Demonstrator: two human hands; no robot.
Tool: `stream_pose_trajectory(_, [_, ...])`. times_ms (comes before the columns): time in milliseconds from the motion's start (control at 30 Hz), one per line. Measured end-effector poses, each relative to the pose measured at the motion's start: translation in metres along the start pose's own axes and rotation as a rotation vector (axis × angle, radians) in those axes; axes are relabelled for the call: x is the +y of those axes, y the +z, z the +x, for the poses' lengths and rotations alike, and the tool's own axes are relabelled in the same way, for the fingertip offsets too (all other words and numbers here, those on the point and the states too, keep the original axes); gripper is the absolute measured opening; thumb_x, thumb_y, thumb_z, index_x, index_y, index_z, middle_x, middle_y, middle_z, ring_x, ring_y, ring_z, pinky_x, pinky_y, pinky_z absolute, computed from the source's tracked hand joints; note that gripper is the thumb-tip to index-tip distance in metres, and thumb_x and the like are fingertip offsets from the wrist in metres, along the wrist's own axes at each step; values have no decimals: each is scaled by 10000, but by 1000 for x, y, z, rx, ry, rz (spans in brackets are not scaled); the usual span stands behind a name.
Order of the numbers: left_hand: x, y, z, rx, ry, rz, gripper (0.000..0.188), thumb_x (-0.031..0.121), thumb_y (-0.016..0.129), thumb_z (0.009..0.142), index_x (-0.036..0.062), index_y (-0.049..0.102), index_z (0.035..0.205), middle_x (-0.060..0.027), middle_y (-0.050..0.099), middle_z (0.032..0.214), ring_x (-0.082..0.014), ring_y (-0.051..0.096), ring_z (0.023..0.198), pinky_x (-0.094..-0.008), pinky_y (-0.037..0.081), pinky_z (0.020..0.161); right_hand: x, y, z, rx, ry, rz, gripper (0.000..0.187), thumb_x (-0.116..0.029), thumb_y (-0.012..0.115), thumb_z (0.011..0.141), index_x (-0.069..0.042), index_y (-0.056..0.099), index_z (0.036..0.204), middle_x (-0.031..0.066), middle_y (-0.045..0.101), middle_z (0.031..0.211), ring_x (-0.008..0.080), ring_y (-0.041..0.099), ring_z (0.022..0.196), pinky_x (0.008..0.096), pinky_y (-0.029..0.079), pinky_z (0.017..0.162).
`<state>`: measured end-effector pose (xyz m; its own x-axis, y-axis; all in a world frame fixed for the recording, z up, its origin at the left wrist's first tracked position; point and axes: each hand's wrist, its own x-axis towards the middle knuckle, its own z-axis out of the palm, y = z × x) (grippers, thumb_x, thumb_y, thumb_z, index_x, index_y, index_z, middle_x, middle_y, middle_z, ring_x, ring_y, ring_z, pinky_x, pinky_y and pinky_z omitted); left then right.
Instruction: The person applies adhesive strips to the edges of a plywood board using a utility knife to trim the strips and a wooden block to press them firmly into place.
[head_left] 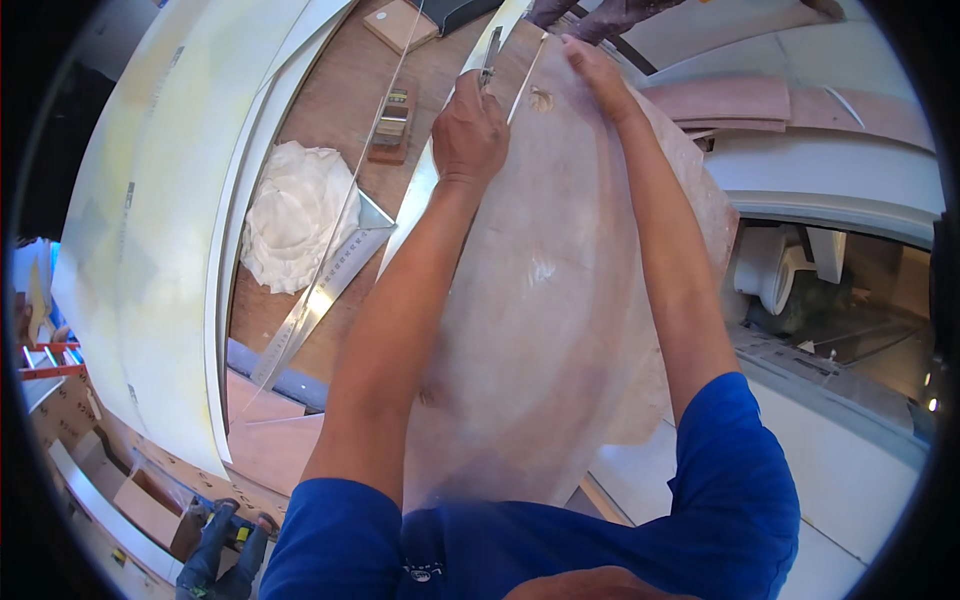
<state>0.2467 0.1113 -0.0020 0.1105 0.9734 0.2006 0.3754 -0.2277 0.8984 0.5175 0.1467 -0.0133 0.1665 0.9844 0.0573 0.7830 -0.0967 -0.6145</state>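
Note:
A large thin wood sheet [540,300] with a pale, cloudy surface stretches beneath my arms. My left hand [470,130] is closed around a slim metal tool, which looks like a utility knife [490,58], near the sheet's left edge. A pale strip [412,205] runs alongside that edge. At the far end, my right hand [597,75] grips the sheet's edge, its fingertips partly hidden. Left of my left hand lie a small wooden hand plane [391,125], a crumpled white cloth [300,215] and a metal ruler [335,275] on the brown work surface [300,120].
A long curved whitish panel [150,220] rises along the left. Pinkish boards [725,102] are stacked at the far right, above a white fixture [770,265]. Another person's dark-clad limb [610,18] shows at the far edge; another person's legs [225,550] appear lower left.

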Motion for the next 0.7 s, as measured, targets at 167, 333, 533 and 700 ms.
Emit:
stream_pose_trajectory(167, [-8, 0, 1, 50, 17, 31, 315, 155, 531, 981, 54, 540, 1279, -267, 708, 1032, -482, 673, 953, -566, 508, 844, -44, 31, -37, 108, -121, -317, 785, -593, 521, 964, -101, 426, 1568, 193, 460, 1576, 356, 374, 1497, 522, 224, 1228])
stream_pose_trajectory(333, [20, -1, -3, 113, 300, -48, 337, 125, 555, 986, 45, 580, 1312, -254, 715, 940, -471, 692, 876, -533, 529, 775, -48, 37, -47, 283, -46, -269, 475, -319, 473, 1015, -86, 577, 1415, 202, 566, 1436, 377, 510, 1361, 526, 296, 1175])
stream_pose_trajectory(533, [46, 29, 34, -124, 172, 112, 292, 133, 558, 965, 41, 623, 1235, -279, 710, 898, -485, 697, 885, -548, 542, 809, -58, 36, -48, 450, 56, -325, 310, -172, 514, 972, -77, 652, 1232, 165, 637, 1253, 361, 596, 1207, 520, 351, 1078])
stream_pose_trajectory(700, [28, 26, 56, -216, 0, 404, 290, 166, 519, 982, 48, 638, 1219, -290, 718, 1003, -487, 699, 929, -550, 548, 848, -52, 36, -49, 427, 51, -360, 313, -173, 522, 967, -93, 663, 1235, 149, 641, 1254, 347, 607, 1186, 527, 338, 1066])
